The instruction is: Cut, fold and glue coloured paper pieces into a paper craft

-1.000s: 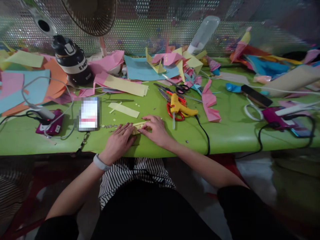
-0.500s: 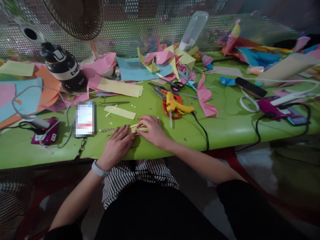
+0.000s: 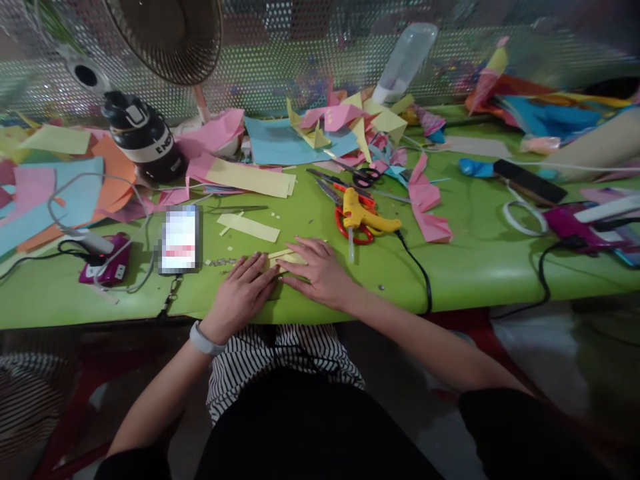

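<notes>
Between my hands a folded strip of pale yellow paper (image 3: pixel 281 257) lies on the green table (image 3: pixel 450 267) close to its front edge. My left hand (image 3: pixel 243 285) rests flat over the paper's left end, fingers stretched out. My right hand (image 3: pixel 323 272) lies over the right end with its fingers spread and pressing down. Part of the paper is hidden under both hands. Just beyond it sit a loose yellow paper strip (image 3: pixel 253 228) and a pair of tweezers (image 3: pixel 240 209). Small shiny bits (image 3: pixel 223 262) are scattered left of my left hand.
A yellow glue gun (image 3: pixel 367 217) lies on red-handled scissors (image 3: pixel 345 235) to the right, its cord running off the front edge. A phone (image 3: pixel 180 240) and a power strip (image 3: pixel 107 260) are at left. Behind stand a black bottle (image 3: pixel 145 143), a fan (image 3: pixel 170 40) and coloured paper.
My right hand has flattened, its fingers going from a bent, pinched pose to spread over the paper. My left hand stays on the paper. The camera view has shifted slightly.
</notes>
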Demonstrator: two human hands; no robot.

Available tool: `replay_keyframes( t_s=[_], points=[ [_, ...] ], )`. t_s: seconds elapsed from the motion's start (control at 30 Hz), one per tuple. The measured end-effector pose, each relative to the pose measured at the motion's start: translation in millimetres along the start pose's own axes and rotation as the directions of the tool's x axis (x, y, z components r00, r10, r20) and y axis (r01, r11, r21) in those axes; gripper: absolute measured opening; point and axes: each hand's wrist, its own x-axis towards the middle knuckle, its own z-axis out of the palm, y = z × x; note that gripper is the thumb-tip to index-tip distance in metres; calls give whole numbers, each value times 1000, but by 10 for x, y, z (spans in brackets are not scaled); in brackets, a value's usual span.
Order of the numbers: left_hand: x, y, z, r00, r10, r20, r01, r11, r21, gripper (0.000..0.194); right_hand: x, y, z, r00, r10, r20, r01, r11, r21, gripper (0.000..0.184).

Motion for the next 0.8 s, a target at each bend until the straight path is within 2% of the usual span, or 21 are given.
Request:
replay_keyframes(
  t_s=[0.2, 0.4, 0.63, 0.8],
  points=[
    [13, 33, -50, 1000, 6, 26, -7, 999, 36, 40, -17, -35, 42, 999, -20, -26, 17, 994, -108, 40],
    [2, 74, -101, 992, 127, -19, -126, 991, 45, 38, -29, -32, 42, 1000, -8, -25, 5, 995, -102, 42],
    [26, 97, -108, 993, 117, 16, -117, 991, 60, 37, -18, -33, 21, 1000, 14, -9, -15, 997, -73, 37],
    [44, 103, -102, 994, 94, 57, -97, 994, 58, 40, -72, -5, -50, 996, 30, -89, -34, 998, -47, 35]
  ],
)
